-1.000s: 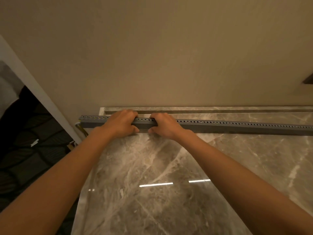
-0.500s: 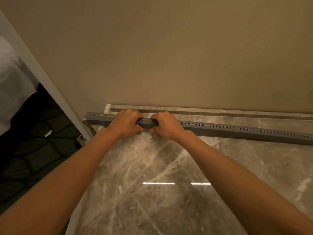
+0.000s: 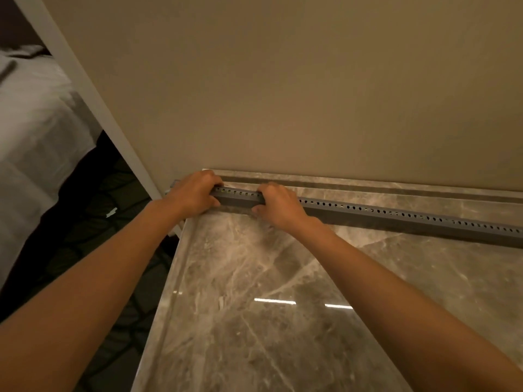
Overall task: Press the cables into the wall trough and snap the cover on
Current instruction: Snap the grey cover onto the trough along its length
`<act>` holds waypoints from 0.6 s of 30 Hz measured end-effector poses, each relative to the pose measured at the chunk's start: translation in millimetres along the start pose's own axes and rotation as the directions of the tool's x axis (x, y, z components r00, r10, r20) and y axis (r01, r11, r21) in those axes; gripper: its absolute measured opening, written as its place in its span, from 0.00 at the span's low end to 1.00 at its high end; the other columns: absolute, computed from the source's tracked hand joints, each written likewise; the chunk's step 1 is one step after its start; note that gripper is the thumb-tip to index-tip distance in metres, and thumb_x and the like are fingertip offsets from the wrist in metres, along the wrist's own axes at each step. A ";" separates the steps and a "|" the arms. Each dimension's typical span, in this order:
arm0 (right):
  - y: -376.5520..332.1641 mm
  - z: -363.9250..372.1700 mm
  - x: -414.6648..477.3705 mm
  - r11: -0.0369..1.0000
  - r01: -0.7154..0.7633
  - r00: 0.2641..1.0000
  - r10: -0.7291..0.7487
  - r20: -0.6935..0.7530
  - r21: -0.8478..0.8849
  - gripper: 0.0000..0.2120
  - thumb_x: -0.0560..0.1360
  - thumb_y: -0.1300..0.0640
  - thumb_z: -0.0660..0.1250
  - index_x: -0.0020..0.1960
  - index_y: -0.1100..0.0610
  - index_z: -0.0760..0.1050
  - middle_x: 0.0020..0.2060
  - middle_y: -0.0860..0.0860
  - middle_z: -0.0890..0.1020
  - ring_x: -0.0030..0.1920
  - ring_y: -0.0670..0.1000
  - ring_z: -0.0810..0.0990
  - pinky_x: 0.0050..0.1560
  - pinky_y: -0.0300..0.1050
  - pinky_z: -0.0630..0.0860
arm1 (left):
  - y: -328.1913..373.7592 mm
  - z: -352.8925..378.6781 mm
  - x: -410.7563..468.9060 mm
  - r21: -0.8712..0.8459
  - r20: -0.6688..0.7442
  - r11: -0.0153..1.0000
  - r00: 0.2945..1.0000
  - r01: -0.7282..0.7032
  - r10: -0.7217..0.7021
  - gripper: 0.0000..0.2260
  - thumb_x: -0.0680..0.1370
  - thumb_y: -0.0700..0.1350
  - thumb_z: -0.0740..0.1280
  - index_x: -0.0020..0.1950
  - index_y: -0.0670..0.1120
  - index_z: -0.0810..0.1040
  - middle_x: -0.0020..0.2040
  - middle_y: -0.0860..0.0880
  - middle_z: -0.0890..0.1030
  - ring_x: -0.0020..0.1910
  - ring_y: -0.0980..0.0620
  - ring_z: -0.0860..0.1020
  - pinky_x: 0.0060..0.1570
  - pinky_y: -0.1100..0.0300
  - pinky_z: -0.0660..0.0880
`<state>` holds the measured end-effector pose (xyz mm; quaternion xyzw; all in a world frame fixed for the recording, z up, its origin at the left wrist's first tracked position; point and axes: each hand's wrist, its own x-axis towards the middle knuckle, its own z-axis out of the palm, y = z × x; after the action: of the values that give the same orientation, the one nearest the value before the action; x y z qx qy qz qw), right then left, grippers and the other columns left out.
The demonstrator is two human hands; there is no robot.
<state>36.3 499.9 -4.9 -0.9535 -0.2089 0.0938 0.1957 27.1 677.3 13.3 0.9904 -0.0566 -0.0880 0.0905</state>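
Head view, the only one: the person is leaning over a polished marble table (image 3: 254, 321) that is butting against a beige wall (image 3: 283, 94). A long grey perforated trough (image 3: 396, 219) is lying along the far part of the table, just in front of a raised marble ledge at the wall's foot, running from the table's far left corner off to the right edge of view. The left hand (image 3: 195, 193) is wrapping over the trough at its left end, fingers curled across the top and thumb on the near face, a closed grip on the trough. The right hand (image 3: 278, 206) is doing the same just to the right, also closed around the trough, with a short bare stretch of grey between the two hands. No cables can be made out; small pale glints are showing through some holes, but what they are cannot be told. Whether the perforated top is the cover itself, and whether it is seated, cannot be told either. Judgement: the step in hand is pressing the cover down at the left end. To do it well, the hands should be pushing straight down with the heels of the palms, keeping the trough from sliding on the slick marble, then working rightward in short overlapping steps, since the long right stretch is going untouched. Risk: a cable pinched under an edge would be keeping the cover from clicking home. At far left, a white bed (image 3: 34, 123) is standing beyond a pale frame.
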 end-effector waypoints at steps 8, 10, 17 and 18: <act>-35.2 17.6 14.3 0.997 0.004 0.999 -0.007 -0.036 -0.078 0.14 0.73 0.56 0.65 0.56 0.63 0.72 0.55 0.60 0.78 0.54 0.62 0.76 0.51 0.52 0.70 | -9.9 8.3 1.9 0.170 -0.022 0.965 0.978 -0.202 0.208 0.14 0.75 0.42 0.65 0.59 0.39 0.71 0.59 0.41 0.74 0.57 0.43 0.72 0.53 0.51 0.71; -37.3 17.8 14.5 0.994 0.006 0.999 -0.011 -0.043 -0.111 0.13 0.73 0.57 0.64 0.56 0.63 0.72 0.54 0.61 0.78 0.54 0.62 0.76 0.51 0.51 0.70 | -13.2 11.8 3.3 0.211 -0.045 0.946 0.964 -0.247 0.262 0.13 0.75 0.42 0.64 0.58 0.39 0.70 0.59 0.40 0.74 0.57 0.42 0.72 0.53 0.51 0.70; -41.8 14.8 15.4 0.992 -0.045 0.997 0.038 -0.063 -0.118 0.09 0.72 0.57 0.66 0.50 0.61 0.76 0.50 0.60 0.81 0.51 0.61 0.77 0.43 0.46 0.66 | -25.8 18.7 9.2 0.163 -0.114 0.925 0.925 -0.342 0.362 0.14 0.75 0.44 0.65 0.58 0.39 0.74 0.58 0.40 0.76 0.56 0.42 0.73 0.53 0.52 0.71; -42.5 14.6 15.4 0.993 -0.058 0.996 0.051 -0.068 -0.104 0.10 0.72 0.57 0.66 0.50 0.61 0.76 0.51 0.59 0.81 0.52 0.60 0.77 0.44 0.46 0.67 | -28.7 19.8 9.5 0.113 -0.132 0.932 0.925 -0.343 0.357 0.15 0.74 0.44 0.65 0.59 0.40 0.74 0.58 0.41 0.77 0.56 0.42 0.73 0.54 0.52 0.70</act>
<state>30.9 547.0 -2.1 -0.9705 -0.1810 0.0567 0.1489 35.5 700.8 -12.8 0.9711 -0.2294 0.0069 0.0653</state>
